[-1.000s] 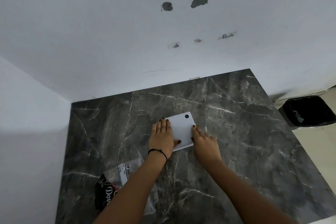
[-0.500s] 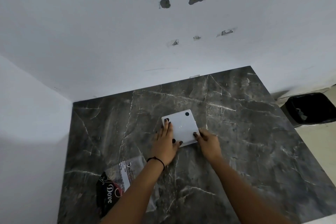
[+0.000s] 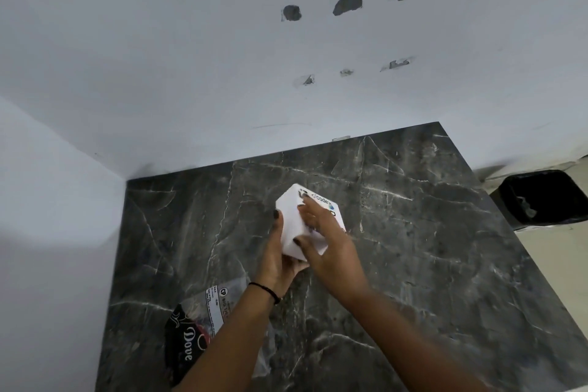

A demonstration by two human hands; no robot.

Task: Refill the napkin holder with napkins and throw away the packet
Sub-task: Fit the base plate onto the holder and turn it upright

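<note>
A white box-shaped napkin holder (image 3: 291, 223) with printed stickers on one face is lifted and tilted above the dark marble table (image 3: 413, 248). My left hand (image 3: 280, 261) grips it from below and on its left side. My right hand (image 3: 331, 242) lies over its right, printed face with fingers spread against it. A clear plastic packet (image 3: 219, 299) with a black "Dove" print lies flat on the table near its front left, partly hidden under my left forearm. No loose napkins show.
A black bin (image 3: 544, 197) with a dark liner stands on the floor to the right of the table. White walls close the table's far and left sides. The far wall has several dark holes.
The holder lay flat on the table under both hands. Now both hands have picked it up and turned it, so its sticker-covered face shows.
</note>
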